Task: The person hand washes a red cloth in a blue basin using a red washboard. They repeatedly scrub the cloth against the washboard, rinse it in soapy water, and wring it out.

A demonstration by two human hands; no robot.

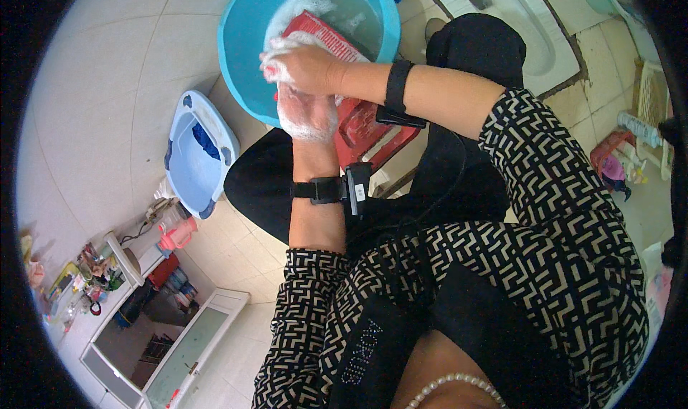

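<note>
A large turquoise plastic tub [239, 49] holds foamy water [355, 24]. A red plastic washboard [376, 124] leans in it, its ridged end in the tub and its other end over the rim between the knees. My right hand [303, 67], covered in suds, is bent over the washboard and lies against my left hand. My left hand [309, 116], also sudsy, is just below it, with its fingers largely hidden. A little red shows among the foam at the right fingers; whether it is cloth or something else cannot be told. Both wrists wear black straps with small devices.
A light blue baby bath [183, 167] with dark blue cloth [206, 140] stands left of the tub. A squat toilet [516, 27] is at upper right. A red basket [613, 145] lies far right. A white cabinet with an open door [196, 344] stands lower left, near a pink jug [180, 234].
</note>
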